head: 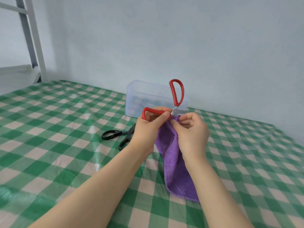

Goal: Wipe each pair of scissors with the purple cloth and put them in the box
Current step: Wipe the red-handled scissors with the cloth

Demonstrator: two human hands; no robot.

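Note:
My left hand (150, 127) grips the lower red handle of the red scissors (177, 94), which are spread wide with the other handle pointing up. My right hand (190, 130) pinches the purple cloth (176, 165) around the blades, which the cloth hides. The cloth hangs down to the table between my forearms. The clear plastic box (136, 99) stands just behind my hands by the wall. Black scissors (115, 134) lie on the table left of my left hand, partly hidden by my wrist.
A green and white checked tablecloth (57, 129) covers the table. A pale wall rises right behind the box. A white metal frame (34, 38) stands at the far left corner.

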